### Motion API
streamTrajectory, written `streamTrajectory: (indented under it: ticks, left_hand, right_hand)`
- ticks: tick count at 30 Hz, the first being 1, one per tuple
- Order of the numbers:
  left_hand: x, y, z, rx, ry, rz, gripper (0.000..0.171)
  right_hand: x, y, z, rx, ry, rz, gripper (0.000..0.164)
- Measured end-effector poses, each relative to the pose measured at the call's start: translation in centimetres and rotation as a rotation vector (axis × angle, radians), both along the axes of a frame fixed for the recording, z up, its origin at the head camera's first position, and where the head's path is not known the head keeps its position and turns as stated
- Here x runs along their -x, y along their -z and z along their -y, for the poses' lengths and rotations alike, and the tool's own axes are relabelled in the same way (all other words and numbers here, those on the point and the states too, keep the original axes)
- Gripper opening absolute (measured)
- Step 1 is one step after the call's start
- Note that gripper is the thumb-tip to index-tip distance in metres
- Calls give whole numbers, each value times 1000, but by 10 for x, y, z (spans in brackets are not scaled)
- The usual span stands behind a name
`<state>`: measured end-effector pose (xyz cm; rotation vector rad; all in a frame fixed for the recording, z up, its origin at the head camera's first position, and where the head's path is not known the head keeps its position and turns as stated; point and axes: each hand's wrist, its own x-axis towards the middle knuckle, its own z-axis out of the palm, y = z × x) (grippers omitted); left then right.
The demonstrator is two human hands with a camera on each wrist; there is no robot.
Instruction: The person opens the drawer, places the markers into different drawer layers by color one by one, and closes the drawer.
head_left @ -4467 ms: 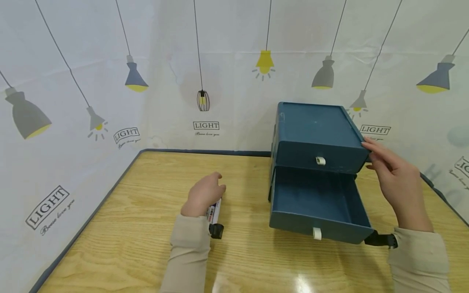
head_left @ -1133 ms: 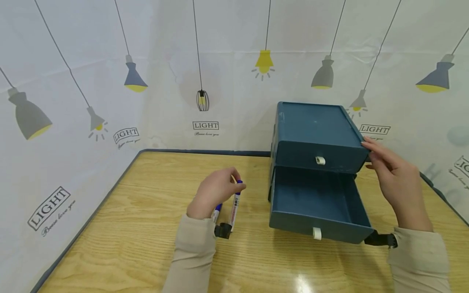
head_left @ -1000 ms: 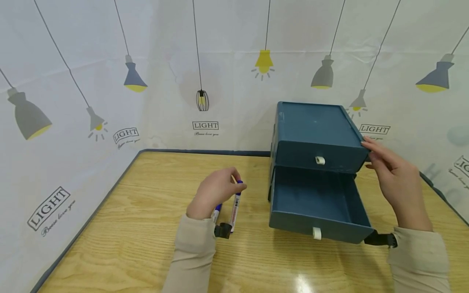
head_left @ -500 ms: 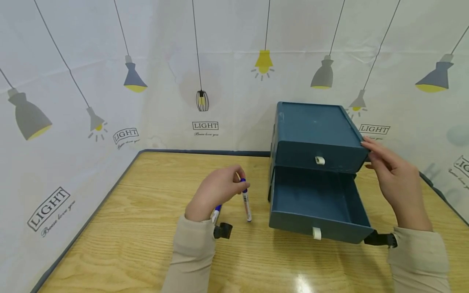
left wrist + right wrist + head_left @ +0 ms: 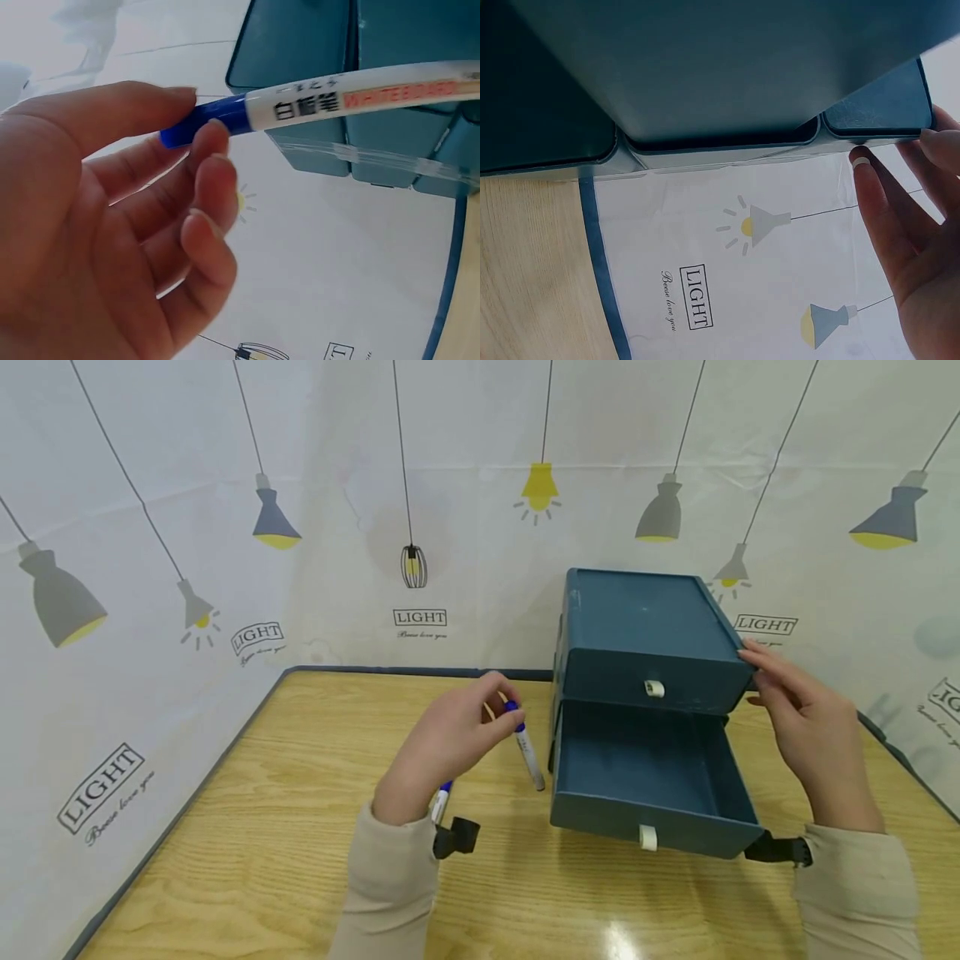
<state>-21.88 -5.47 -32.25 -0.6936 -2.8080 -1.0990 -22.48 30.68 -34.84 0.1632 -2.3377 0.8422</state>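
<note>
Between thumb and fingertips, my left hand (image 5: 450,731) pinches a whiteboard marker (image 5: 528,756) by its blue cap. Its white barrel, printed with red WHITEBOARD lettering (image 5: 397,95), slants down just left of the dark blue drawer unit (image 5: 645,618). The drawer unit's middle drawer (image 5: 600,814) is pulled out, and its visible inside holds nothing. My right hand (image 5: 813,735) rests its extended fingers against the unit's upper right front corner. A second blue-capped marker (image 5: 441,803) lies on the table, partly hidden behind my left wrist.
The wooden table (image 5: 285,827) meets a white backdrop (image 5: 480,543) printed with hanging lamps. Above the pulled-out drawer sits the pushed-in top drawer (image 5: 615,683), with a white pull tab. A black wrist camera mount (image 5: 457,837) juts from my left sleeve.
Over the last seconds my left hand has taken hold of one marker and carried it right, up and toward the drawer unit. My right hand has stayed in place.
</note>
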Motion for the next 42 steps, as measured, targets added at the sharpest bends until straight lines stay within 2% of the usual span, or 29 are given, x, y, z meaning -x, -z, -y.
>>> streamTrajectory:
  ticks: [5,18,28,33,42]
  left_hand:
    - [-4,-6,-1,-64,-11,-86,11]
    - [-16,-18,-4,-189,14,-233,14]
    - [-25,-27,-5,-234,31,-343,12]
    - [-27,-29,-9,-206,62,-349,13]
    - [-26,-25,-14,-153,102,-314,13]
  right_hand:
    - [0,1,0,-5,3,3,34]
    - [2,1,0,-4,-17,-18,35]
    - [3,0,-2,-2,-19,-24,36]
    - [2,0,-2,-2,-16,-21,36]
    - [1,0,-2,-2,-9,-14,35]
